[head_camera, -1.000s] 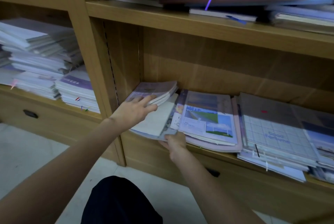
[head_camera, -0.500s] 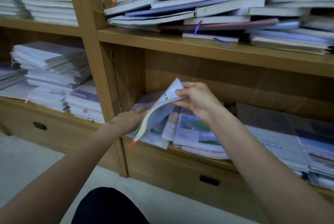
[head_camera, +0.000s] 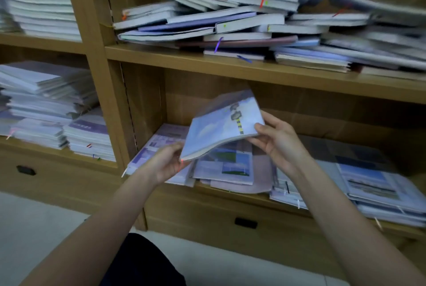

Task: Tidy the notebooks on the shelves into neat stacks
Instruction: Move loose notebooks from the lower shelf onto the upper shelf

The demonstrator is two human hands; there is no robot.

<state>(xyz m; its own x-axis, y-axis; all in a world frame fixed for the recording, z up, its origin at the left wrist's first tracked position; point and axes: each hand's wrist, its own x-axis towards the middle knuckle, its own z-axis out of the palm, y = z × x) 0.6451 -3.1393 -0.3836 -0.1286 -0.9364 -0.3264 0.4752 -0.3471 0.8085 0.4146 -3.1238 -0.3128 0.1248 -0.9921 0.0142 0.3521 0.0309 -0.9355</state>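
Head view: a tan wooden shelf unit [head_camera: 221, 59] stands on a pale floor [head_camera: 34, 228], drawers below. The upper shelf carries a messy heap of notebooks [head_camera: 253, 22]. A pale blue notebook [head_camera: 221, 128] is held above the lower shelf, long axis running from lower left up to the right, cover upward. The left hand [head_camera: 166, 165] pinches its lower corner; the right hand [head_camera: 279, 140] grips its right edge.

Upper-shelf notebooks [head_camera: 380, 8] blur, cut off rightward.
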